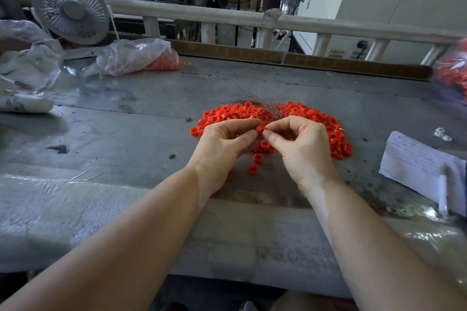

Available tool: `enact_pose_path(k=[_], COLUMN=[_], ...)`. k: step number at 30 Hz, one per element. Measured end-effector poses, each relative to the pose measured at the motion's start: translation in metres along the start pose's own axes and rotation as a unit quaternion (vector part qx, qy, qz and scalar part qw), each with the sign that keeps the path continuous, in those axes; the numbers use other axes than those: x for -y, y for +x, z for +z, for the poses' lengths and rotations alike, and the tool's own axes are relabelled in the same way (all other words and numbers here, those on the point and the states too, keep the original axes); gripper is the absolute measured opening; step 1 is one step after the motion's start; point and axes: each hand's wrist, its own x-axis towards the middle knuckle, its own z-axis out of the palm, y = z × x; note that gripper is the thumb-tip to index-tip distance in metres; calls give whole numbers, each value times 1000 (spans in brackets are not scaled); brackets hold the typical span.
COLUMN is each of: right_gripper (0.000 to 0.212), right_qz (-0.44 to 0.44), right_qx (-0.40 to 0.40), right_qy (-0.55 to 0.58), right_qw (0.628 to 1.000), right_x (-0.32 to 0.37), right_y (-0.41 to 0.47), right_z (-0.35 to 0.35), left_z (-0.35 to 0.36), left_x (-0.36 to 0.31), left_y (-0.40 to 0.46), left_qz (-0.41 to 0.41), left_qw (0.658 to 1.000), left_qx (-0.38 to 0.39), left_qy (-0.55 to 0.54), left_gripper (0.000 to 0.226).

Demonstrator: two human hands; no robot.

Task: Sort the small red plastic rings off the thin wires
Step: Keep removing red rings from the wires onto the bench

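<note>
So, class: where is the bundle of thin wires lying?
In the head view, the wire bundle lies at the far edge of the red rings, just beyond both hands.

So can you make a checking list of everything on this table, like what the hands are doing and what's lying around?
Surface: grey metal table, scuffed and stained.
Job's things: pile of red rings beyond the hands; bundle of thin wires on the pile; a few loose rings nearer the person.
Clutter: plastic bag of rings, written paper, pen, empty plastic bags far left.
Grippers: left hand and right hand together pinch one ring.
Cables: plug and cord behind the railing.
Surroundings: white fan, railing, workshop machines.
</note>
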Motion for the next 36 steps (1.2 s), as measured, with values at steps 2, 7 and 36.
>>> enact_pose_path(k=[2, 7, 36], right_gripper=[13, 12, 12], right_qz=[-1, 0, 21], right_qx=[-3, -9, -35], right_qy=[-10, -29, -116], right_qw=[1000, 1000, 992], right_x=[0, -1, -3], right_y=[0, 1, 1], right_z=[0, -1, -3], left_z=[0, 0, 3], left_x=[1, 3, 7], left_y=[0, 1, -1], left_qz=[3, 5, 2], left_qw=[1000, 999, 990], left_qx=[6, 18, 61], left_qy=[12, 34, 129], left_gripper=[25, 29, 48])
